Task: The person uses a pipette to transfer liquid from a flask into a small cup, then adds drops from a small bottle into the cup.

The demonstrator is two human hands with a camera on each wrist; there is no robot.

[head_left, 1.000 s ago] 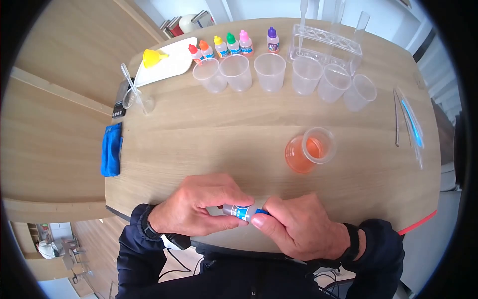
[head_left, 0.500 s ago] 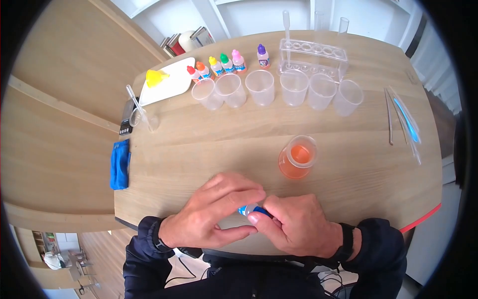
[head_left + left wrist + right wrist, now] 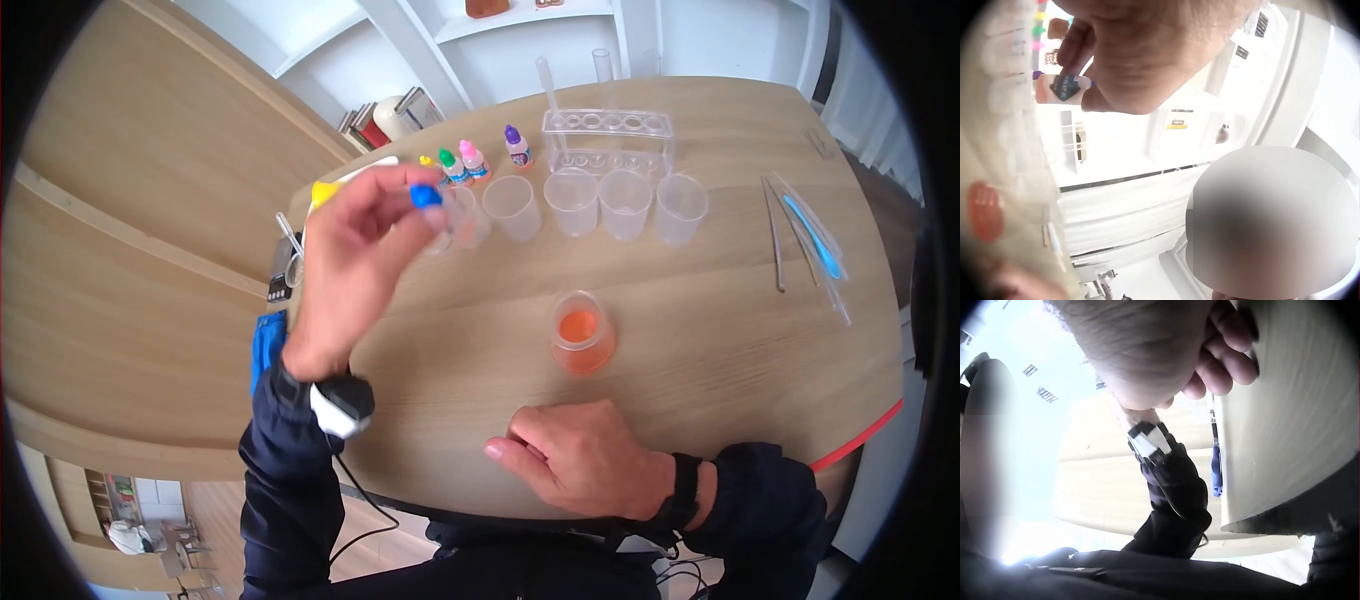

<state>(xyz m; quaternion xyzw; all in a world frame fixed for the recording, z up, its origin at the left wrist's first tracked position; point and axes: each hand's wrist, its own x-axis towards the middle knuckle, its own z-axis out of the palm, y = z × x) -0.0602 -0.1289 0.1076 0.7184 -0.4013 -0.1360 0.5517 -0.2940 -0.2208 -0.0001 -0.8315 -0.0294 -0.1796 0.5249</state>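
Observation:
My left hand [image 3: 345, 265] is raised over the table's left half and pinches a small dropper bottle by thumb and fingers, its blue cap [image 3: 426, 196] facing up. In the left wrist view the same hand [image 3: 1141, 53] grips the bottle [image 3: 1060, 89], whose dark label shows. Loosely curled and holding nothing, my right hand [image 3: 590, 460] rests near the table's front edge; its bent fingers also show on the hand in the right wrist view [image 3: 1147, 350]. Beyond it stands a clear vessel of orange liquid [image 3: 582, 352].
Several clear cups [image 3: 625, 205] stand in a row, with capped bottles [image 3: 473, 161] and a test-tube rack [image 3: 608, 140] behind. Tweezers [image 3: 776, 240] and a blue tool [image 3: 815, 238] lie right. A yellow funnel [image 3: 322, 193] and blue cloth [image 3: 267, 350] are left.
My left hand has moved from beside my right hand up and away to the left, carrying the blue-capped bottle. My right hand has let go of the cap and stays near the front edge.

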